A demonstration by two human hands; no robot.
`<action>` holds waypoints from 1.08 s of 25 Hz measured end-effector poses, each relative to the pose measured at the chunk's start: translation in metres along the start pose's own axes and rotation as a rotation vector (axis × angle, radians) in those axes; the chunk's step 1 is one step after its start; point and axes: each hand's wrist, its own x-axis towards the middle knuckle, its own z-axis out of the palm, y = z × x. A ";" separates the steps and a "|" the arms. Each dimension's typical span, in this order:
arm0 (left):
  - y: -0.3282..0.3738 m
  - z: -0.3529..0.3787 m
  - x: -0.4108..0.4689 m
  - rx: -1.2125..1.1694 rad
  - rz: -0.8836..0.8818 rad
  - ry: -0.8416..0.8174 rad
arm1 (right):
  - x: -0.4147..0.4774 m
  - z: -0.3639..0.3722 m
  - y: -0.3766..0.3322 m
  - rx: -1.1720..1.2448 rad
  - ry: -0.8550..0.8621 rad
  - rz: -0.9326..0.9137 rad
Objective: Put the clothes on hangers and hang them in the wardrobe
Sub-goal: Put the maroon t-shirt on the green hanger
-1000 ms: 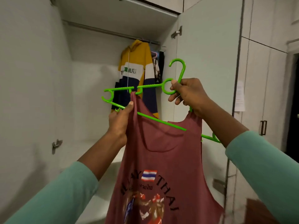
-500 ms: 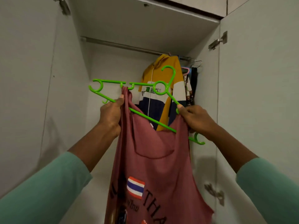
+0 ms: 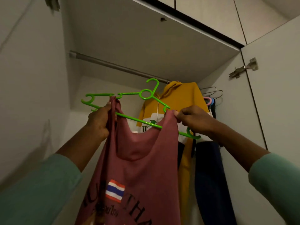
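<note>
The top (image 3: 142,159) is held up inside the open wardrobe (image 3: 129,38), below the rail (image 3: 113,65), draped limp over the hanger (image 3: 138,120). It looks light and soft, and likely to slip off the thin, stiff plastic. The left hand (image 3: 99,120) curls round one strap and the right hand (image 3: 193,119) pinches the other. It is best lifted by the hanger's neck.

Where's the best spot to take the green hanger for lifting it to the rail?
Take the green hanger at the ring under its hook, coming from below and the front. The hook stands free above it, the maroon tank top straps crowd both arms, and the rail sits higher up.
</note>
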 end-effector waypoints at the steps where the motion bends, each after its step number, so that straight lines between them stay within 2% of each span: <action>1: -0.004 0.005 0.020 0.004 -0.005 -0.028 | 0.017 0.003 0.005 0.010 0.048 0.016; 4: -0.022 0.024 0.066 0.110 0.045 -0.033 | 0.065 0.006 0.022 -0.125 0.318 0.023; 7: -0.048 0.046 0.084 0.669 0.359 0.144 | 0.105 -0.006 0.029 -0.368 0.570 0.069; 9: -0.068 0.063 0.075 0.843 0.615 0.058 | 0.131 -0.015 0.029 -0.413 0.620 0.093; 11: -0.086 0.083 0.074 0.886 0.764 -0.158 | 0.157 -0.022 0.030 -0.447 0.631 0.105; 14: -0.111 0.110 0.086 0.974 0.791 -0.465 | 0.189 -0.021 0.033 -0.502 0.629 0.120; 16: -0.128 0.121 0.093 1.003 0.799 -0.563 | 0.204 -0.017 0.035 -0.519 0.603 0.149; 20: -0.166 0.129 0.101 0.980 0.733 -0.637 | 0.223 -0.029 0.054 -0.480 0.512 0.172; 22: -0.183 0.127 0.105 0.966 0.715 -0.638 | 0.223 -0.030 0.060 -0.553 0.441 0.160; 24: -0.199 0.125 0.107 0.929 0.681 -0.671 | 0.221 -0.022 0.066 -0.610 0.423 0.133; 27: -0.216 0.118 0.100 0.884 0.642 -0.692 | 0.210 -0.006 0.073 -0.552 0.395 0.077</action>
